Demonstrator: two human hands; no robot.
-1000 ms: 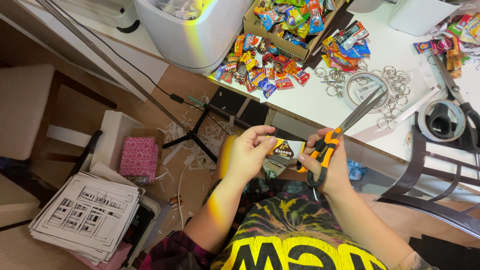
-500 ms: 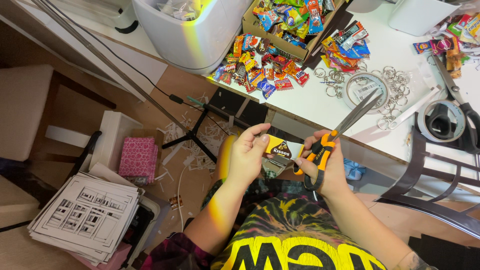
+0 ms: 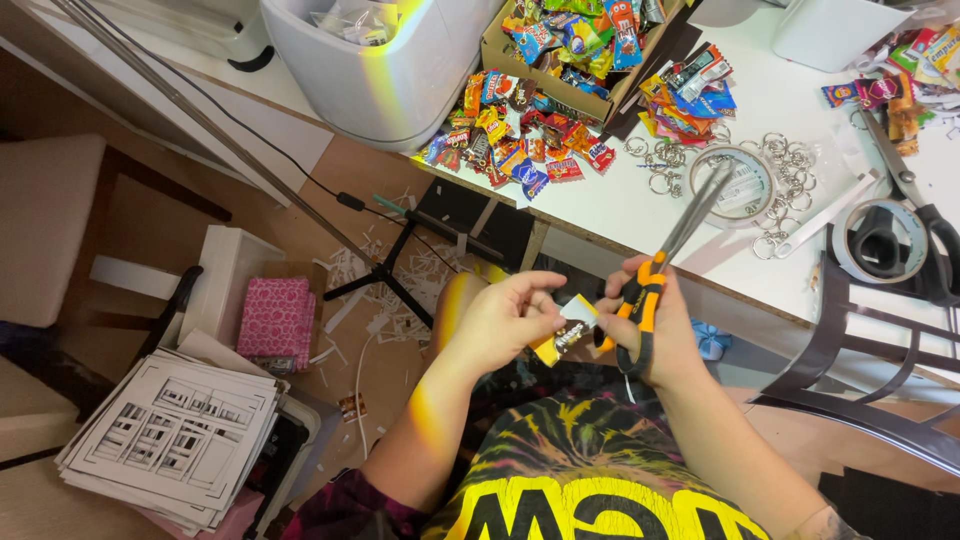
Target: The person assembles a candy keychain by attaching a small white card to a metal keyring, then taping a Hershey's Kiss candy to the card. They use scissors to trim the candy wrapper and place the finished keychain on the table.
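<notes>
Your left hand pinches a small yellow-and-brown candy wrapper between thumb and fingertips, holding it in front of your chest, just below the edge of the white table. Your right hand is curled through the orange-and-black handles of a pair of scissors, whose blades point up and away over the table edge, and its fingers touch the wrapper's right end. On the table lie loose candy packets, metal key rings and a tape roll.
</notes>
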